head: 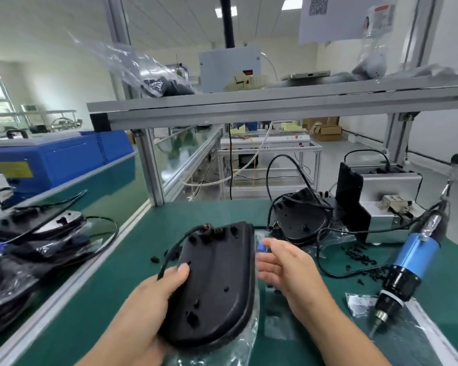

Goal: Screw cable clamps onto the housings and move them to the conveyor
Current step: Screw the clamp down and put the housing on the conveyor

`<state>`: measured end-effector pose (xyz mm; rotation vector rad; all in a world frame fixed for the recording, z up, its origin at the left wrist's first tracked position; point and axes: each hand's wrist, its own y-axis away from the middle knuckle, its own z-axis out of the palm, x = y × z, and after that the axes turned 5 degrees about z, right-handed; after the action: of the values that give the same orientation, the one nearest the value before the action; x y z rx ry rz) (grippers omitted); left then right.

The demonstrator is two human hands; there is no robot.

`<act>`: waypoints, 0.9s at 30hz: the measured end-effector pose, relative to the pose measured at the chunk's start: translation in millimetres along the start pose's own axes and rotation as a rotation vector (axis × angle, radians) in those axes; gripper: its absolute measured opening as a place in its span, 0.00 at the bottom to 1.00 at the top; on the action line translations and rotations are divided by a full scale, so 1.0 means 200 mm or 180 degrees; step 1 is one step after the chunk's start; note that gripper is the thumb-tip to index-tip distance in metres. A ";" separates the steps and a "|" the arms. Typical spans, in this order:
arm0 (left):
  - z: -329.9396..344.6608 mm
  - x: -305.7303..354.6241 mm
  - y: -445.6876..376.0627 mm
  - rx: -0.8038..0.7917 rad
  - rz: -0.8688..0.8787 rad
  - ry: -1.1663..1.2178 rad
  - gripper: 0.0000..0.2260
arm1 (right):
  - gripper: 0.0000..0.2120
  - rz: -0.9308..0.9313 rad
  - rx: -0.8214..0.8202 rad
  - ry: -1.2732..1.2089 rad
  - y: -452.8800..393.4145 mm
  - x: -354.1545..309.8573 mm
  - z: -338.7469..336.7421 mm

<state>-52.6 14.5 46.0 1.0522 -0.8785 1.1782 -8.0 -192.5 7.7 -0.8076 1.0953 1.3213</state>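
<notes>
Green mat beneath left hand gripping housing; right hand loose-fingered, factory behind.

Your left hand: fingers lay hidden under the housing; only the thumb showed. Your right hand: fingertips were motion-blurred, so contact with the housing could not be told. Both your forearms ran off the near edge. Electric screwdriver, right: its bit tip was too blurred to read. Loose black screws beside it: too small to count. Stacked housings, left: cut off by the left edge.
</notes>
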 end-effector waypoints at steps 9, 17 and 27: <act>0.09 -0.28 0.01 0.0075 0.0050 -0.0712 0.11 | 0.24 0.0211 -0.0047 0.1722 0.08 0.01 -0.03; -0.05 -0.22 0.10 -0.0556 0.0549 -0.2543 0.27 | 0.20 0.0010 -0.0059 0.2463 0.24 0.01 -0.11; -0.16 -0.12 0.07 -0.0317 0.1260 -0.2517 0.10 | 0.14 -0.0120 -0.0005 0.3636 0.19 -0.11 -0.16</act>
<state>-70.2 38.8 15.7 1.3188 -1.8083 1.0100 -48.4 -225.7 23.4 -1.6521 1.9179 0.7607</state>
